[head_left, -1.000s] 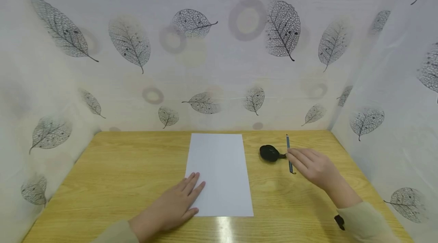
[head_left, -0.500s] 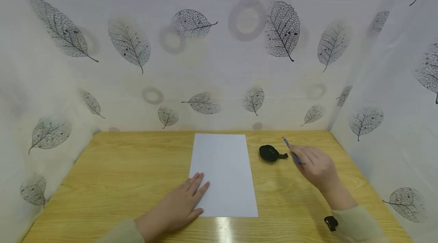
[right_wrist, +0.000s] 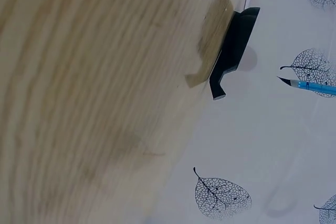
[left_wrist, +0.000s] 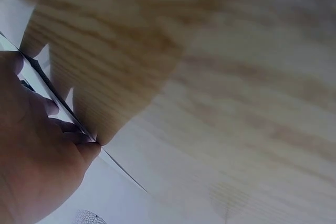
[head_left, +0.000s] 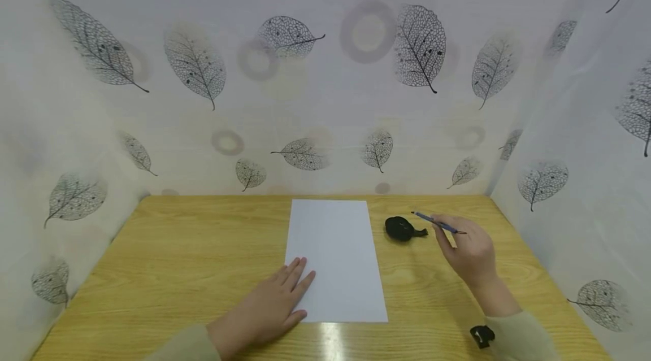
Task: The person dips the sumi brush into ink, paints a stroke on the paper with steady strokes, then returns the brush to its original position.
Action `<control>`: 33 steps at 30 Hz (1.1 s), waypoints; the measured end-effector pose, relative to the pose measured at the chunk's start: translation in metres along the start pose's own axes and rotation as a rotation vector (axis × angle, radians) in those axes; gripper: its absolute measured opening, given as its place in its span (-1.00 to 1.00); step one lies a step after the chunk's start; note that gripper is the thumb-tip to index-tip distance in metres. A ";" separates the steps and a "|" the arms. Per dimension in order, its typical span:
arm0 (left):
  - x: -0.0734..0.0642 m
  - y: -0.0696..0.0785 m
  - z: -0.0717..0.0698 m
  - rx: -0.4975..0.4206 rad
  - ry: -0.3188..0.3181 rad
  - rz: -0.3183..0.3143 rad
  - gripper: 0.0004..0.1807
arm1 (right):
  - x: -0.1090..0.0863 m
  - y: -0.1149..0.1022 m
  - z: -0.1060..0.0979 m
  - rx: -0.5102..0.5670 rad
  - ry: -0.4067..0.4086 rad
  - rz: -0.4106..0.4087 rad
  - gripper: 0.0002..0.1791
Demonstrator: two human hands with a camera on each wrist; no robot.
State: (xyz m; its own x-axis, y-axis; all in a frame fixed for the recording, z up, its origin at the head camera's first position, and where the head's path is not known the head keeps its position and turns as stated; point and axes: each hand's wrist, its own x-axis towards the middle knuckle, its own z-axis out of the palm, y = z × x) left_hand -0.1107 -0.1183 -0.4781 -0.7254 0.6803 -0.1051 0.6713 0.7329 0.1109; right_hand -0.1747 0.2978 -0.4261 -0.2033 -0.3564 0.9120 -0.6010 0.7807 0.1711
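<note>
Head view: pinching blue paintbrush with right hand (near black handled dish), resting left hand, fingers spread, on white paper.

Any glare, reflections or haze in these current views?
Head: bright glare streak on the table below the white sheet; left wrist: pale haze washing out the wood grain toward the right; right wrist: black dish mirrored in the glossy table, blue brush fairly crisp.

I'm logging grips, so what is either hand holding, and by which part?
The right hand holds the brush near its middle; the left hand only rests on the paper.
</note>
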 end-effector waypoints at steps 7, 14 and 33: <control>0.002 0.004 -0.002 0.025 -0.014 0.007 -0.23 | -0.006 -0.003 0.005 0.010 -0.023 0.097 -0.49; 0.002 0.005 -0.003 0.032 -0.004 0.010 -0.23 | -0.009 -0.004 0.009 0.028 -0.100 0.241 -0.45; 0.001 0.006 -0.004 0.041 0.000 0.004 -0.24 | -0.014 -0.001 0.025 0.095 -0.184 0.428 -0.77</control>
State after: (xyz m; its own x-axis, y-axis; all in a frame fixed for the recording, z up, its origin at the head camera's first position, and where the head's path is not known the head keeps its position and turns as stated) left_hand -0.1081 -0.1127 -0.4732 -0.7225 0.6833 -0.1051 0.6799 0.7298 0.0712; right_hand -0.1903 0.2895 -0.4485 -0.5765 -0.1044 0.8104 -0.4998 0.8297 -0.2486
